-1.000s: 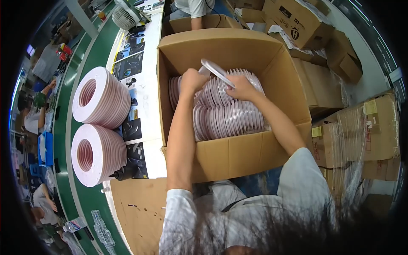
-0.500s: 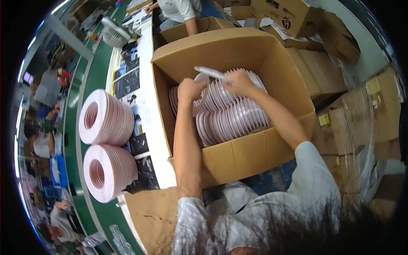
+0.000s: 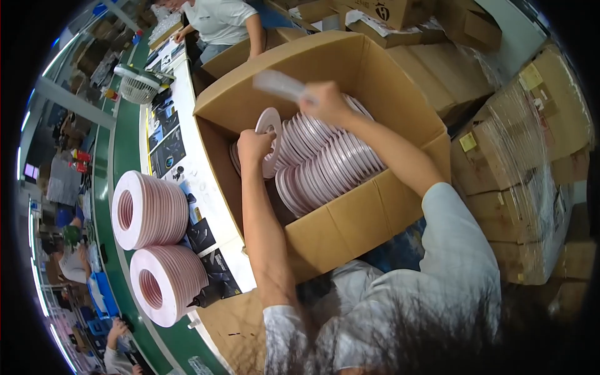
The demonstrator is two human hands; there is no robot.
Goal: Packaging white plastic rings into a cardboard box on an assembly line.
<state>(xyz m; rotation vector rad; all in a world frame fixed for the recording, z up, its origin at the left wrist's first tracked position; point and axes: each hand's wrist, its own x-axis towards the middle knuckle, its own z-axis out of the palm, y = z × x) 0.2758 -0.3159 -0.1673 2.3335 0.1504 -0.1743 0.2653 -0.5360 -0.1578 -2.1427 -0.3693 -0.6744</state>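
Inside the large cardboard box (image 3: 350, 219), toward its left wall, a flat pink-white ring (image 3: 269, 117) is held on edge by the left hand (image 3: 254, 149); the fingers are curled closed around its left side, and fingertips can be seen through its hole. In the right hand (image 3: 327, 103), above the rear of the box, a whitish flat piece (image 3: 278, 84) is gripped by its near end, the fingers bunched tightly on it (it is too blurred for its kind to be told; another ring seen edge-on is possible).

The ring is judged to be light, thin and fairly stiff, since no sag is shown. Its smooth face may prove slippery, and its rim could be chipped or bent if knocked. The best hold is judged to be a pinch across the band, with fingers through the hole and thumb outside.

In the box, similar rings are packed on edge in two rows: a rear row (image 3: 305, 140) partly hidden by the hands, and a front row (image 3: 334, 178) just beside the front wall. To the left of the box, two ring stacks (image 3: 159, 209) are stood close together, their holes aligned. Beyond its rear wall another open carton (image 3: 275, 39) is placed; its contents cannot be made out.
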